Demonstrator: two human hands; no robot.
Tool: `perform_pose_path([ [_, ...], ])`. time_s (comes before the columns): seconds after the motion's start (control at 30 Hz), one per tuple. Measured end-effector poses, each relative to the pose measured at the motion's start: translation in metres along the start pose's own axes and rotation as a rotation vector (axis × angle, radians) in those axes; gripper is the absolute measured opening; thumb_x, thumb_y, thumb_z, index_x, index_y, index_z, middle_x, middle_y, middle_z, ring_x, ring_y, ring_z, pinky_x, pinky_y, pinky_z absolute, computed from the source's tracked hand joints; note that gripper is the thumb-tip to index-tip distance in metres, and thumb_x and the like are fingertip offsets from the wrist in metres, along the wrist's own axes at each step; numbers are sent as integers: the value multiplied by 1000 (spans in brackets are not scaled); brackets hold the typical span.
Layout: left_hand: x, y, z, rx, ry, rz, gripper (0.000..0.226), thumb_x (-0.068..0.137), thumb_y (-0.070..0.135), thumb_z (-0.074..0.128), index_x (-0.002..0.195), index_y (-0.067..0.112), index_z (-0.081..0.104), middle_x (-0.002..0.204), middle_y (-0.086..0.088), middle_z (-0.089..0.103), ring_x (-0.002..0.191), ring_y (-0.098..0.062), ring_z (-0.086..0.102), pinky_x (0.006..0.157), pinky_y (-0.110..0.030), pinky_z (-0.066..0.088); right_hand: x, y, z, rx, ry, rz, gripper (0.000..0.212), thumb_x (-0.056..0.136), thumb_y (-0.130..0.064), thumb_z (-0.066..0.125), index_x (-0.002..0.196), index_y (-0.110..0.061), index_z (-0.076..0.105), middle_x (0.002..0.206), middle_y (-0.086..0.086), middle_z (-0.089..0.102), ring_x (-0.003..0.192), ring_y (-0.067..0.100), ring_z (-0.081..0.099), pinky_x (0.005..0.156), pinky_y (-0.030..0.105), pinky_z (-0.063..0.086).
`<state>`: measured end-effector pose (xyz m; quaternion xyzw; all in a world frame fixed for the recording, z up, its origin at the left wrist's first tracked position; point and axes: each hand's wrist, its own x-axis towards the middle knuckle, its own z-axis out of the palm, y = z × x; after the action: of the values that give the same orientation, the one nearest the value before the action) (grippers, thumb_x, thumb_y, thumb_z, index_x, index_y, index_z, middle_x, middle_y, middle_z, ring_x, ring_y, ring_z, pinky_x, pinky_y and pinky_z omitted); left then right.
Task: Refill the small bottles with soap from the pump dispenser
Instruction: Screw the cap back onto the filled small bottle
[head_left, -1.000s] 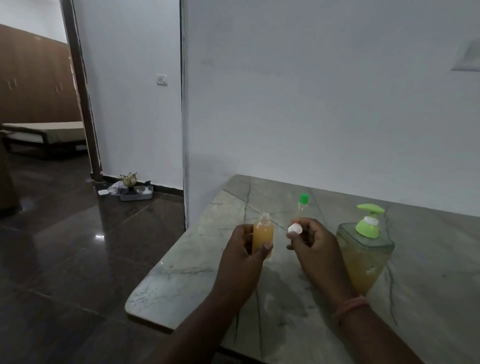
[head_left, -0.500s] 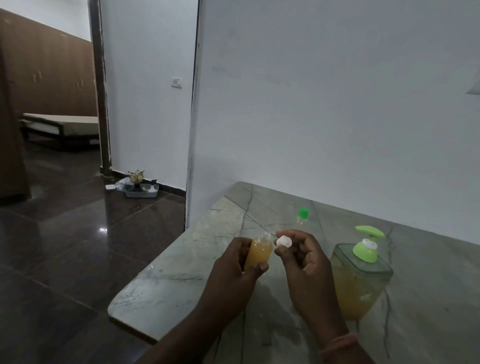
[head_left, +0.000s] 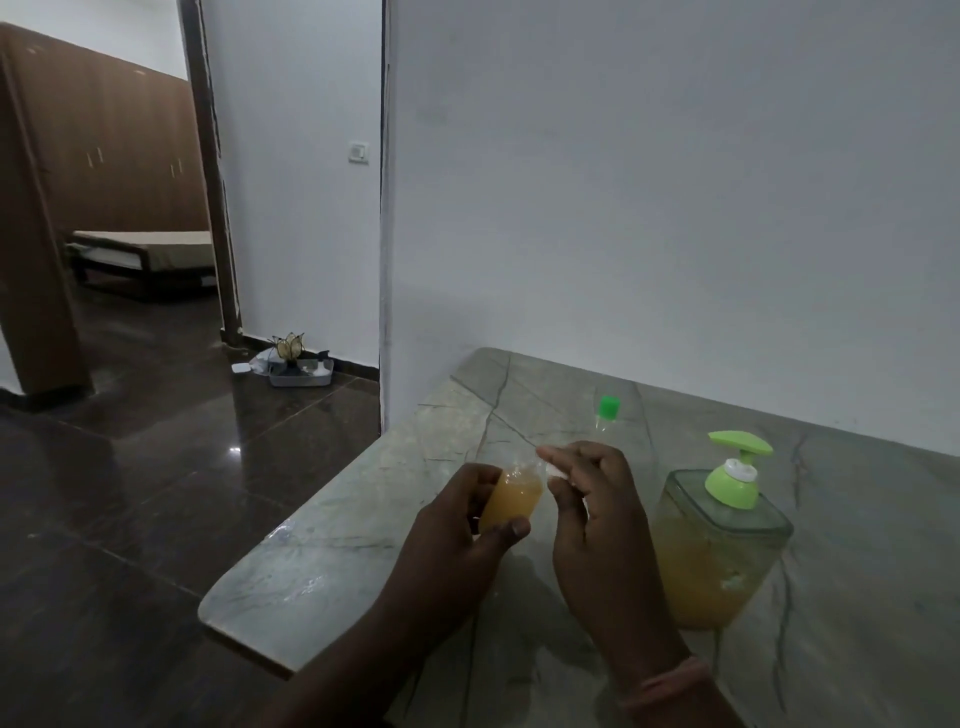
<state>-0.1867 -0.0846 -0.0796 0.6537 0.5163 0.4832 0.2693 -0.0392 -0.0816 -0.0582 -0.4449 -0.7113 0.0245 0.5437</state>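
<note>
Now we hold a small bottle (head_left: 511, 501) full of orange soap in our left hand (head_left: 457, 545), with the thumb and fingers curled round it, up above the stone table (head_left: 332, 545). Our right hand (head_left: 597, 535) is just beside the top of the bottle, and its fingertips pinch a little white cap (head_left: 555, 470) right by the bottle's mouth. We cannot tell if the cap touches the bottle. A pump dispenser (head_left: 719, 540) with a green pump stands on the table to the right of our hands, about half full of orange soap. Behind our hands stands another small bottle with a green cap (head_left: 609, 406), partly hidden by our fingers. A pink band (head_left: 670, 680) sits on our right wrist.
</note>
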Motion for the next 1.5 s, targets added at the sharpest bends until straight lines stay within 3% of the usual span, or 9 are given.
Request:
perform_pose_path([
  [0.3,-1,-1,0,72,-27,26,43,89,33,71,126,32,50,119,17,55,106,-5,56,85,-17,48,3,-4,-5,135,34,-23,28,94,-6,61,117,-22,64,115,-15,63,112,-5,56,92,8,43],
  [0.43,0,-3,-2,84,-35,51,46,89,33,72,129,28,51,120,13,58,106,-7,59,85,-19,50,1,-4,-6,51,-34,-78,31,93,0,61,115,-21,68,114,-10,64,112,-7,53,94,4,38],
  [0.6,-2,-4,-2,100,-86,82,47,88,32,73,131,30,53,127,9,63,111,-9,62,94,-33,55,0,-4,-8,1,-73,-91,32,93,-1,60,119,-19,67,115,-4,64,110,1,54,95,8,42],
  [0.7,0,-4,-3,102,-103,74,45,89,32,72,129,31,53,124,13,61,110,-9,61,91,-29,55,0,-4,-8,74,-84,11,24,92,-15,65,114,-24,65,110,-10,67,103,-1,59,87,15,52],
  [0.8,0,-3,-1,100,-128,69,46,90,33,70,132,29,51,125,12,58,113,-11,59,88,-19,50,1,-4,-7,81,5,67,23,85,-22,73,106,-25,66,97,-13,65,84,2,59,70,14,50],
  [0.97,-2,-3,0,41,-164,88,45,89,35,68,131,28,56,125,7,65,115,-12,62,95,-34,55,1,-4,-1,169,18,95,32,80,-29,77,108,-19,65,99,-10,59,87,5,58,71,17,51],
  [1.13,0,-5,-2,-20,-94,96,34,91,25,70,124,26,61,111,13,67,99,4,63,78,-14,53,-5,-6,-2,178,19,113,36,79,-35,78,111,-24,64,87,-9,56,77,10,55,64,18,49],
  [1.3,0,-7,0,-43,-117,82,43,89,33,71,130,27,57,120,6,66,110,-12,65,91,-35,59,-4,-4,-5,348,29,247,42,71,-46,78,102,-26,58,86,-1,56,76,15,57,64,23,53],
  [1.5,2,-9,0,-63,-128,59,40,89,30,72,126,23,59,116,2,69,105,-14,68,88,-38,60,-2,-3,4,338,20,258,15,93,-17,66,103,-27,67,97,-11,68,91,0,64,75,13,53],
])
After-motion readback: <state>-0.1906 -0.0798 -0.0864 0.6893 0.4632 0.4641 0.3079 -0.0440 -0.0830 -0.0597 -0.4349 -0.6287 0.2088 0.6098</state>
